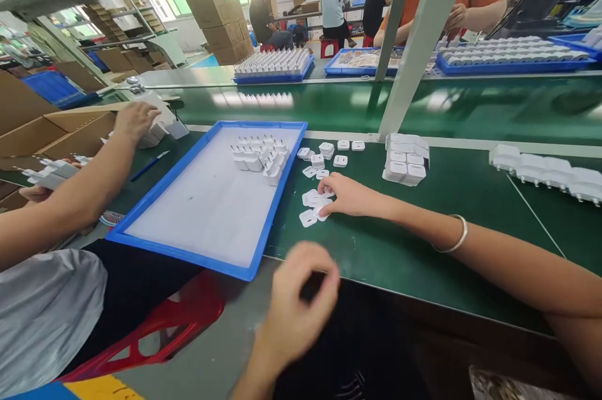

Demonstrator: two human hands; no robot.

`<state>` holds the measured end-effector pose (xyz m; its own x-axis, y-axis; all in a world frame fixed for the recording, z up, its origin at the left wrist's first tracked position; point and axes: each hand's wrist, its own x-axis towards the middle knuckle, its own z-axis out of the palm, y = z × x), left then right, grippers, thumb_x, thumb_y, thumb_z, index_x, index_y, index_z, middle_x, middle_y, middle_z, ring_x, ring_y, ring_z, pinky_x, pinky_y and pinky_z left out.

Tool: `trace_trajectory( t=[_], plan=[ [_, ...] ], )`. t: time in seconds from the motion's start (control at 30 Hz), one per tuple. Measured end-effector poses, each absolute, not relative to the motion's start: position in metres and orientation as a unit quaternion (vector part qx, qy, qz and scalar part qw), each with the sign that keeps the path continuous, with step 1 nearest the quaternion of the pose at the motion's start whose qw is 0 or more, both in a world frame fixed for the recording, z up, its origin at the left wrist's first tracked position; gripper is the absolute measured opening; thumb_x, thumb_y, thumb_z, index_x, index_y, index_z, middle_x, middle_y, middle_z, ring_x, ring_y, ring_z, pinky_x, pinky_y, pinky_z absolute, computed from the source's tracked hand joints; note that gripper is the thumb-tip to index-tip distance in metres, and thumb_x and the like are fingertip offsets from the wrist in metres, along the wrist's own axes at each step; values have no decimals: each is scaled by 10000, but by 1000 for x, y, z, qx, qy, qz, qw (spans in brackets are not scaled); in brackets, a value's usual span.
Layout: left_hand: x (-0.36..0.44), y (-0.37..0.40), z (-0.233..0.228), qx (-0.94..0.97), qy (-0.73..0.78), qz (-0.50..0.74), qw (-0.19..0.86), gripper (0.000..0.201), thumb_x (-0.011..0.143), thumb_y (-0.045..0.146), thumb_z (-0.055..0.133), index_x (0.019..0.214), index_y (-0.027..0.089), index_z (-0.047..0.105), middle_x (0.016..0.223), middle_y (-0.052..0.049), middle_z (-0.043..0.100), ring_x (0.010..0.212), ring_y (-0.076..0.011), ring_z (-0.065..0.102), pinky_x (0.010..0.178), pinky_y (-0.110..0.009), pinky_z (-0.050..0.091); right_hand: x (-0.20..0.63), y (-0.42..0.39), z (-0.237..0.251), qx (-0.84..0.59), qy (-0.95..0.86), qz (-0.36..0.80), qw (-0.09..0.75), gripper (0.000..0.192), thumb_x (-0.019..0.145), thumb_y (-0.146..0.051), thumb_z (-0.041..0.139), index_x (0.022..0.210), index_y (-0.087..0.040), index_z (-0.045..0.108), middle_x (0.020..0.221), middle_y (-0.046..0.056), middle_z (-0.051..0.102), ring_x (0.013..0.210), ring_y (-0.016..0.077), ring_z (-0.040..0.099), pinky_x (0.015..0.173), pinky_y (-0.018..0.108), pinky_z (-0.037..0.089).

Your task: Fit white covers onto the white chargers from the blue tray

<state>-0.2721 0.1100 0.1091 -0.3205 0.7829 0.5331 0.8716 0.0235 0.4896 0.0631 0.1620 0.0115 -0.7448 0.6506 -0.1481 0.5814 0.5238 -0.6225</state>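
Note:
My right hand (pixel 350 195), with a bangle on its wrist, reaches over loose white square covers (pixel 308 218). Its thumb and fingers are closed around the edge of one white cover (pixel 321 207); the fingers partly hide it. Blurred by motion, my left hand (pixel 301 306) is in front of the table edge, its thumb and fingers curled together in a loop. Nothing shows between them. A blue-rimmed tray (pixel 188 256) with a white lining lies on the left, and white plug adapters (pixel 249 162) stand grouped at its far right, pins up.
Stacked white covers (pixel 407 162) and a row of white adapters (pixel 545 171) lie on the right of the green table. At left, a co-worker's arm (pixel 79 199) extends past a blue pen (pixel 149 165) and a cardboard box (pixel 61 130). Filled trays (pixel 273 77) line the far ledge, beyond a metal post (pixel 404 86).

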Motion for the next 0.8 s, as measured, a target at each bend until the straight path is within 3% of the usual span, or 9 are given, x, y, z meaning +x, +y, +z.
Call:
trace_trajectory(
  t=[0.1, 0.3, 0.5, 0.6, 0.7, 0.8],
  plan=[
    [-204, 81, 67, -583, -719, -375, 39, 294, 999, 362, 547, 1004, 88, 654, 1001, -18, 674, 927, -85, 646, 910, -219, 539, 63, 163, 8, -350, -869, 345, 51, 353, 718, -263, 840, 1020, -174, 681, 1124, 86, 597, 1010, 234, 620, 856, 326, 477],
    [-83, 32, -5, -613, -716, -333, -33, 123, 899, 241, 690, 1005, 177, 696, 1021, -35, 672, 1006, -186, 631, 933, -326, 533, 78, 153, 13, -362, -862, 351, 58, 286, 719, -199, 829, 929, -188, 636, 1091, 60, 638, 1058, 244, 587, 882, 340, 437],
    [-69, 25, -14, -626, -700, -331, -95, 142, 902, 180, 670, 1041, 188, 697, 1099, -58, 673, 1063, -225, 582, 963, -381, 502, 85, 138, 15, -374, -848, 364, 90, 224, 794, -161, 746, 875, -209, 543, 921, -4, 655, 935, 192, 608, 788, 310, 411],
    [-68, 24, -13, -640, -678, -347, -106, 119, 899, 159, 665, 1003, 206, 699, 1086, -43, 682, 1071, -218, 574, 964, -373, 496, 85, 136, 14, -374, -842, 374, 103, 263, 796, -140, 738, 930, -212, 523, 946, -8, 654, 921, 176, 617, 751, 286, 413],
    [-64, 23, -14, -643, -669, -362, -85, 140, 881, 150, 683, 1009, 203, 695, 1093, -47, 686, 1077, -224, 571, 968, -381, 494, 83, 136, 18, -382, -854, 349, 50, 314, 831, -176, 727, 1089, -201, 549, 1066, 24, 670, 992, 188, 628, 784, 287, 425],
    [-61, 22, -16, -640, -676, -363, -40, 283, 873, 153, 688, 1153, 191, 672, 1187, -80, 662, 1142, -249, 548, 1021, -422, 478, 79, 134, 27, -396, -864, 312, -20, 316, 859, -202, 706, 1151, -177, 586, 1111, 78, 680, 1061, 258, 625, 827, 334, 420]
  ],
)
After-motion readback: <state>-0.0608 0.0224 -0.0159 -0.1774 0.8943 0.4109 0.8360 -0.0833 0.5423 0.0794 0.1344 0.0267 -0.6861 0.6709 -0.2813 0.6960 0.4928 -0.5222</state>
